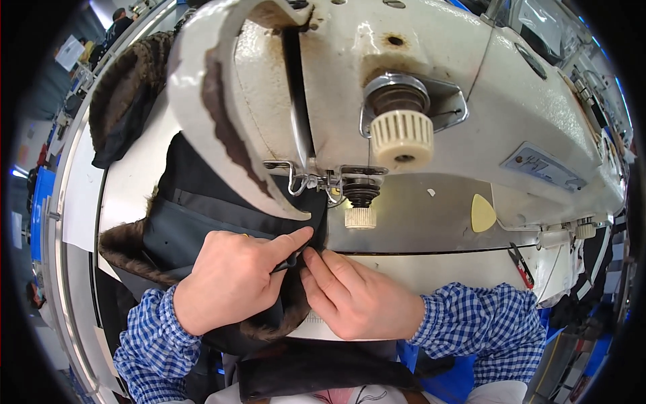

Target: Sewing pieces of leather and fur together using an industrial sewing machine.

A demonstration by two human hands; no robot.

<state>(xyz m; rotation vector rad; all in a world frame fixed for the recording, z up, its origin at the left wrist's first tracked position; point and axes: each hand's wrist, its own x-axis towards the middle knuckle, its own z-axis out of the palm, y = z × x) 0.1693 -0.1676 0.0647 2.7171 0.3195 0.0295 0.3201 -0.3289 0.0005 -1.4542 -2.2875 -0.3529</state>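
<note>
A dark fabric piece (195, 188) with brown fur edging (124, 246) lies under the needle area of a white sewing machine (437, 54). My left hand (232, 273) is on the fabric, index finger stretched toward the presser foot (331, 188), with the other fingers curled round a fold. Just right of it, my right hand (356, 296) grips the same fabric edge, fingertips close to my left ones. The fingertips under the fold are partly hidden.
Red-handled snips (521, 266) and a pale yellow triangular piece (483, 213) lie at the right. Another fur-trimmed piece (128, 87) sits at upper left beside a metal rail (64, 236). A person (120, 25) is in the far background.
</note>
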